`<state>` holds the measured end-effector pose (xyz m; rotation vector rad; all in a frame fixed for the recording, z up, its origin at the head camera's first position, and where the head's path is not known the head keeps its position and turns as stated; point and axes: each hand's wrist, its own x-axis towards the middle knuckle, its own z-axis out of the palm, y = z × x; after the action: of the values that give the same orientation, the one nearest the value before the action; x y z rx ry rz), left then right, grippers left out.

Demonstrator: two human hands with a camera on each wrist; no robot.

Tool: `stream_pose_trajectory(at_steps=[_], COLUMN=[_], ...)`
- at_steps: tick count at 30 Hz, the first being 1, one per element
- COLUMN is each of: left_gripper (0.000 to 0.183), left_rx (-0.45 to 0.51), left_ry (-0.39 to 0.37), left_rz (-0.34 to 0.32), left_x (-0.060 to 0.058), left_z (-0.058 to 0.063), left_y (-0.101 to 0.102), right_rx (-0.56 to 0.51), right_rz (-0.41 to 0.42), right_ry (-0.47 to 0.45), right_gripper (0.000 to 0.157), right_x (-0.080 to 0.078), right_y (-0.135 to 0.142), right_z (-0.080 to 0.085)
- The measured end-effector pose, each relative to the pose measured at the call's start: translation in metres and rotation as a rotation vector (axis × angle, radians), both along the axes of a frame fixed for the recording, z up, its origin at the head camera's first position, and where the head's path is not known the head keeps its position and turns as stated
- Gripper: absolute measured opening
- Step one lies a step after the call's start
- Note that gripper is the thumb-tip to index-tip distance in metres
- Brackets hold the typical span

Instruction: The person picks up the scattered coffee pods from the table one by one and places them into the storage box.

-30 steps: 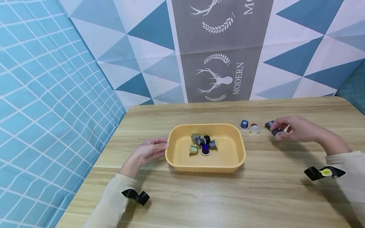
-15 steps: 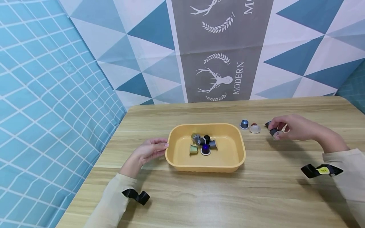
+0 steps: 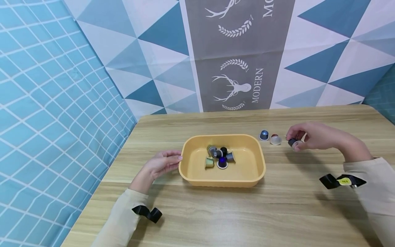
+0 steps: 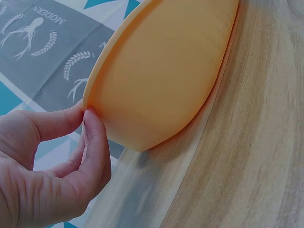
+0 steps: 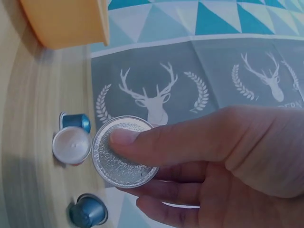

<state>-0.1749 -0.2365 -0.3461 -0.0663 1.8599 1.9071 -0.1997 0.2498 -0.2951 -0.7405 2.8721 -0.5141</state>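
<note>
1. Clock refs: head view, 12 = far edge of the counter (image 3: 197,212), read from bin centre unless noted.
2. Left hand (image 3: 162,161): 9 o'clock. Grip clamped on the rim of the yellow bin (image 3: 222,184), thumb one side, fingers the other.
3. Right hand (image 3: 322,135): between 2 and 3 o'clock, well apart from the bin. Grip clamped on a dark coffee capsule (image 3: 292,142). Right wrist view: silver foil lid faces camera, thumb across the foil.
4. Blue capsule (image 3: 264,136): 2 o'clock, just outside the bin, standing lid-down.
5. Red-bodied capsule (image 3: 276,140): just beside the blue one, tipped, pale lid toward the person. Between blue one and right hand.
6. Teal capsule (image 5: 89,211): right wrist view, 7 o'clock of the held lid, on the counter. Head view mostly hides it behind the hand.
7. Inside bin, six capsules clustered mid-floor. From cluster centre: green capsule (image 3: 209,162) at 8, lying on its side; deep-blue capsule (image 3: 222,162) between 5 and 6, lid-down; grey capsule (image 3: 230,157) at 3; black capsule (image 3: 223,150) at 1; foil-lidded capsule (image 3: 211,150) at 10; dark grey capsule (image 3: 218,153) in the middle.
8. Both cream sleeves (image 3: 123,214) carry black mounts (image 3: 149,213); right one has a yellow label.
9. Deer-print backdrop (image 3: 234,85) at 12; blue grid cloth (image 3: 55,103) between 9 and 11.
</note>
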Motion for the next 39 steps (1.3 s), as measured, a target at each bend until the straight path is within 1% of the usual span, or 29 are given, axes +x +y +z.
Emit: stream_pose_trajectory(at_steps=[11, 18, 25, 28, 35, 39], left_gripper=[0.018, 0.017, 0.018, 0.019, 0.016, 0.015], left_rx=[0.000, 0.003, -0.002, -0.007, -0.010, -0.004], left_ry=[-0.008, -0.008, -0.007, -0.013, -0.010, -0.009], left_rz=[0.001, 0.000, -0.004, -0.007, 0.002, -0.003], left_x=[-0.001, -0.001, 0.000, 0.001, 0.000, -0.001], left_z=[-0.001, 0.000, 0.000, -0.001, 0.001, 0.000], left_y=[0.000, 0.000, 0.000, 0.000, -0.001, 0.000], right_rx=[-0.031, -0.031, -0.038, -0.037, -0.100, -0.089], right_rz=[0.046, 0.091, 0.117, 0.132, 0.188, 0.203], right_ry=[-0.003, -0.038, -0.079, -0.083, -0.128, -0.131], right_gripper=[0.024, 0.024, 0.021, 0.020, 0.018, 0.017], right_x=[-0.003, -0.006, -0.006, -0.006, -0.008, -0.009], right_y=[-0.017, -0.027, -0.041, -0.048, -0.064, -0.074], right_z=[0.012, 0.020, 0.026, 0.028, 0.035, 0.038])
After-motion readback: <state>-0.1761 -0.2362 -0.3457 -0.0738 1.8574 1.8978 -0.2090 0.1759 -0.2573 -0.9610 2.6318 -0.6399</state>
